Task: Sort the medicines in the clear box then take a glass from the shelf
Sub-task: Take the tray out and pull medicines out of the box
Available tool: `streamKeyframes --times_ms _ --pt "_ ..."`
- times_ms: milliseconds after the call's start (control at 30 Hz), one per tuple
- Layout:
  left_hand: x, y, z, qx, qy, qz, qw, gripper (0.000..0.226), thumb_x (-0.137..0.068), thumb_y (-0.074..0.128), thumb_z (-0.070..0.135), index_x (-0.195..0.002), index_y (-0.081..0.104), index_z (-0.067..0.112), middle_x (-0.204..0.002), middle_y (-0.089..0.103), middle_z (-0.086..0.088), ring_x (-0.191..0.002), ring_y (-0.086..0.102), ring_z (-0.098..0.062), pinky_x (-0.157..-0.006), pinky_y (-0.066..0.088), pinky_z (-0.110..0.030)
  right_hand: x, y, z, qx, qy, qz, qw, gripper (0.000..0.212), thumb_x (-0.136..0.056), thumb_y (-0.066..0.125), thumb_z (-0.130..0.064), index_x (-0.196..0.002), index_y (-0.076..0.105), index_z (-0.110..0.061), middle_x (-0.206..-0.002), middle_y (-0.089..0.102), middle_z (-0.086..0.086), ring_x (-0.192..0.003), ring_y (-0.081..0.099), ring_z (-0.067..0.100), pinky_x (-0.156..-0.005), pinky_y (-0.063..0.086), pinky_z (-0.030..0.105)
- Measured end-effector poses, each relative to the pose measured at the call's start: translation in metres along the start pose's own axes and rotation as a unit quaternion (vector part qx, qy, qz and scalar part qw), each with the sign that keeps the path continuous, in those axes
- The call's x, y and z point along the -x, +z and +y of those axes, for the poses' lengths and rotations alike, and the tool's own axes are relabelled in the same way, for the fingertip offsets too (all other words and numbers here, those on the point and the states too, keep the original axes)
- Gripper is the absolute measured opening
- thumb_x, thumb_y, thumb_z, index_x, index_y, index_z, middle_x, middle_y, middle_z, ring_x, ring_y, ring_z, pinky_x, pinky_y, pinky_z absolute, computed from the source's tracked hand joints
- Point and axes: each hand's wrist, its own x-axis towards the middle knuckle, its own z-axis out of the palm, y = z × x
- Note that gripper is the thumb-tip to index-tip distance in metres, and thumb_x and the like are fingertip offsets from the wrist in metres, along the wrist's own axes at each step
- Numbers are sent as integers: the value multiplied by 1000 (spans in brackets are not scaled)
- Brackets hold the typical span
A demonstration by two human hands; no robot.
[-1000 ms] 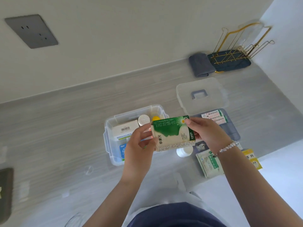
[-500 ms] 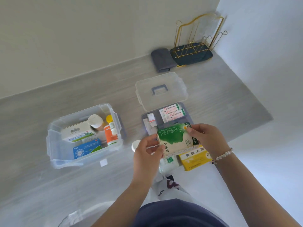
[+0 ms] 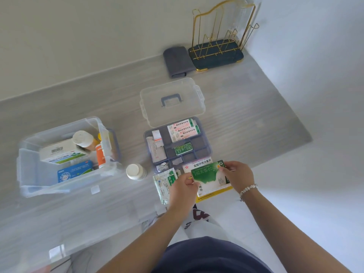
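Observation:
I hold a green-and-white medicine box (image 3: pixel 209 177) with both hands: my left hand (image 3: pixel 182 187) pinches its left end, my right hand (image 3: pixel 237 175) its right end. It hovers over a yellow box (image 3: pixel 214 195) and a white-and-red box (image 3: pixel 198 165) near the counter's front edge. To the left stands the clear box (image 3: pixel 59 186), holding several cartons and bottles. A grey divided tray (image 3: pixel 199 149) with small packs lies just beyond my hands. A clear glass (image 3: pixel 241 14) hangs on the gold rack (image 3: pixel 216 48) at the back right.
The clear lid (image 3: pixel 171 101) with a grey handle lies behind the tray. A white-capped bottle (image 3: pixel 136 172) stands between box and tray. A sachet (image 3: pixel 164 183) lies by my left hand. A folded grey cloth (image 3: pixel 177 62) sits left of the rack. Walls close the back and right.
The green box has travelled from above the clear box to the right, down over the loose boxes by the tray. My view has swung right, so the clear box now sits far left.

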Motion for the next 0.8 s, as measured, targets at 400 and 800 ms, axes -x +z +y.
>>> streamKeyframes --times_ms 400,800 --pt "-2 1 -2 -28 -25 30 999 44 -88 57 23 -130 46 19 -112 60 6 -84 56 -4 -53 40 -10 -7 8 3 44 -23 12 999 32 -82 63 -27 -112 62 -13 -104 66 2 -83 55 11 -75 43 23" --pt "6 -58 14 57 68 92 992 21 -92 48 24 -111 51 33 -99 60 15 -88 61 -5 -61 47 -12 20 22 -58 -5 -157 9 988 18 -85 61 -27 -101 65 -19 -92 65 -7 -81 57 3 -66 37 4"
